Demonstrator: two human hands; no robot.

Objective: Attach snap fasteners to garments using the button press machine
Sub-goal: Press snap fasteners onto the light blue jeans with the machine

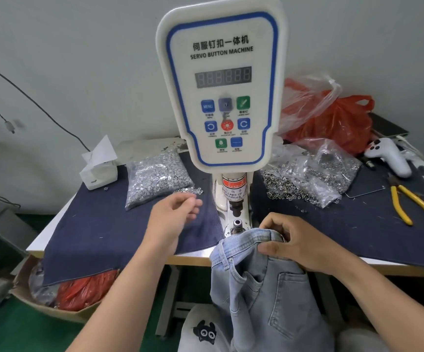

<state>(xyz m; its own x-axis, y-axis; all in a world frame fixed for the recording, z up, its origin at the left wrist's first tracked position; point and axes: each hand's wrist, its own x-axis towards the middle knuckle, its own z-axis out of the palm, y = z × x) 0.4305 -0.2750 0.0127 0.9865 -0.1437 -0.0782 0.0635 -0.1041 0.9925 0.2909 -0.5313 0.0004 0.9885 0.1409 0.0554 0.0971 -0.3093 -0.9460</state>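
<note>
The white servo button machine stands at the table's middle, with its lower die just beyond the garment. My right hand grips the waistband of light-blue jeans close to the die. My left hand hovers over the dark cloth with fingers loosely curled, next to a few loose silver fasteners spilled from a clear bag of silver fasteners. Whether it pinches a fastener cannot be told.
A second bag of ring fasteners lies right of the machine, with red plastic bags behind. Yellow pliers and a white controller lie far right. A tissue box sits at the left. A carton stands under the table.
</note>
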